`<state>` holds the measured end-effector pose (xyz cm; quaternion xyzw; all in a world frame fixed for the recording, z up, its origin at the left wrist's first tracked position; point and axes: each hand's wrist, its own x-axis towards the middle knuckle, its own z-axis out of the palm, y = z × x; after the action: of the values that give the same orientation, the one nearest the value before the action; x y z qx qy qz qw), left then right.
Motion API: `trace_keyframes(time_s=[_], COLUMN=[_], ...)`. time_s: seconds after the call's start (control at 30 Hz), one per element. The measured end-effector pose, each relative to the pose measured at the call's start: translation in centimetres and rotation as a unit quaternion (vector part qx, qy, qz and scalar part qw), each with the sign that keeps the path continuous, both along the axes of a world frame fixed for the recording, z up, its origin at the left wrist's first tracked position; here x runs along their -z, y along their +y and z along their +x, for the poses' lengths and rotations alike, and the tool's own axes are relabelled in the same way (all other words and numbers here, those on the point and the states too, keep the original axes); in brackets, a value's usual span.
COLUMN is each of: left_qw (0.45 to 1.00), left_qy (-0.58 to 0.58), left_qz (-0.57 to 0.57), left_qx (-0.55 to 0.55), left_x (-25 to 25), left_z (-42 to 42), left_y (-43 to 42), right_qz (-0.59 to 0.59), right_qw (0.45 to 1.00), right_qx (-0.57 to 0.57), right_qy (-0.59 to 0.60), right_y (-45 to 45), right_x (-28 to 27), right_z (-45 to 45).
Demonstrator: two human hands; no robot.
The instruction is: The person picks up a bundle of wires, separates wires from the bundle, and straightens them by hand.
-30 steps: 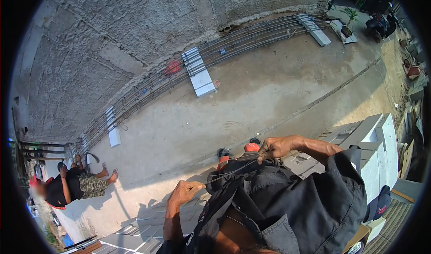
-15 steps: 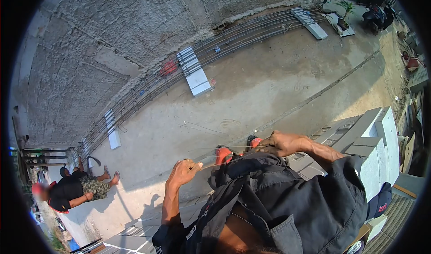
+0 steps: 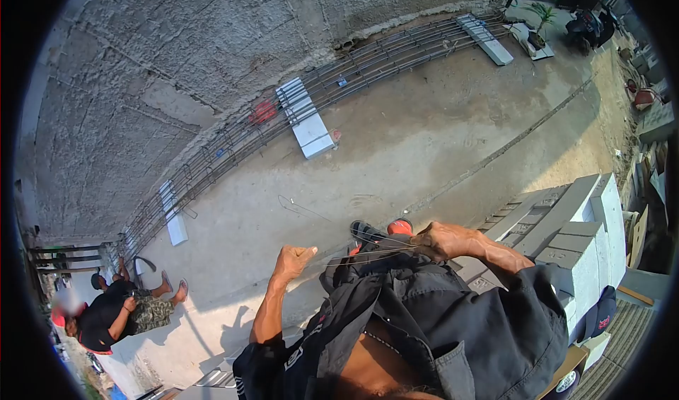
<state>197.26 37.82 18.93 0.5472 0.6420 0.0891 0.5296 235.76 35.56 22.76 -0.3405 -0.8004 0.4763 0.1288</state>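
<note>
Several thin strands of wire (image 3: pixel 375 253) stretch across the front of my dark shirt. My right hand (image 3: pixel 444 241) is closed around the bundle at one side. On the other side, my left hand (image 3: pixel 291 264) makes a fist with the thumb on top, and the strands run up to it; their ends inside the fist are hidden. Below the wire are my feet in dark and red shoes (image 3: pixel 399 227), standing on the concrete floor.
Long rebar cages (image 3: pixel 382 64) rest on white blocks (image 3: pixel 309 132) along the rough wall. Stacked light blocks (image 3: pixel 583 241) stand close on my right. A bent wire (image 3: pixel 300 207) lies on the concrete. At far left, a person in black (image 3: pixel 106 319) is beside the cages, near another person.
My right hand has shifted slightly down and the strands have spread a little. My left hand has turned slightly and moved a bit up. The person at far left has raised a hand.
</note>
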Motion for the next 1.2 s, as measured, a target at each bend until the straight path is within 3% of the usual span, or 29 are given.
trace_keyframes(time_s=[0.03, 0.07, 0.17, 0.3, 0.33, 0.5, 0.53, 0.67, 0.77, 0.83, 0.87, 0.9, 0.97, 1.03, 1.1, 1.17, 1.2], left_qw=[0.999, 0.997, 0.992, 0.963, 0.975, 0.978, 0.964, 0.931, 0.957, 0.978, 0.974, 0.931, 0.945, 0.909, 0.852, 0.778, 0.763], left_qy=[0.004, 0.006, 0.001, 0.038, 0.002, -0.181, -0.251, -0.353, -0.273, -0.112, -0.014, 0.071, 0.143, 0.230, 0.211, 0.106, 0.124], left_qz=[0.038, 0.074, 0.130, 0.264, 0.216, 0.008, -0.016, -0.095, 0.006, 0.149, 0.201, 0.339, 0.190, 0.002, 0.026, 0.021, 0.016], left_qx=[0.006, 0.012, -0.004, 0.030, 0.048, 0.104, 0.091, -0.018, -0.099, -0.090, -0.108, -0.120, -0.223, -0.349, -0.479, -0.619, -0.634], left_x=[-0.3, -0.9, -1.3, 2.7, 3.0, 5.7, 4.9, 3.8, 2.5, 2.8, 3.1, 4.5, 6.1, 5.9, 5.9, 4.6, 4.4], left_z=[-0.5, -1.1, -1.3, -1.5, -1.4, -0.5, 0.0, 1.5, 2.5, 3.4, 3.9, 5.1, 7.2, 9.8, 13.1, 17.2, 19.2], left_y=[1.2, 2.1, 5.0, 6.6, 6.5, 6.8, 6.4, 5.4, 4.5, 3.6, 2.2, 0.8, -0.9, -3.1, -6.2, -8.2, -9.4], right_qz=[-0.022, -0.133, -0.134, -0.182, -0.137, -0.226, -0.250, -0.314, -0.346, -0.316, -0.283, -0.267, -0.329, -0.343, -0.302, -0.314, -0.324], right_qw=[1.000, 0.990, 0.990, 0.981, 0.987, 0.957, 0.949, 0.926, 0.924, 0.941, 0.949, 0.958, 0.934, 0.927, 0.924, 0.901, 0.888], right_qx=[-0.008, 0.007, 0.025, 0.069, 0.081, 0.165, 0.180, 0.184, 0.145, 0.054, 0.032, -0.009, -0.003, 0.048, 0.093, 0.083, 0.068], right_qy=[0.006, -0.038, 0.035, 0.004, 0.021, -0.073, -0.075, -0.100, -0.073, -0.105, -0.131, -0.108, -0.140, -0.141, -0.217, -0.287, -0.320], right_y=[0.8, 1.2, 1.2, 1.2, 1.1, 3.0, 3.4, 6.8, 10.7, 13.5, 14.9, 16.4, 20.1, 23.5, 25.6, 27.3, 27.8], right_x=[-0.4, -1.3, -0.9, -2.1, -1.2, -1.1, -0.8, -1.5, -2.5, -2.0, -2.0, 0.3, 4.8, 11.8, 16.4, 21.0, 22.6], right_z=[-0.7, -1.1, -2.4, -3.0, -2.6, -0.7, 0.1, 2.4, 2.4, 2.9, 2.6, 3.6, 5.3, 8.9, 11.4, 13.4, 14.0])
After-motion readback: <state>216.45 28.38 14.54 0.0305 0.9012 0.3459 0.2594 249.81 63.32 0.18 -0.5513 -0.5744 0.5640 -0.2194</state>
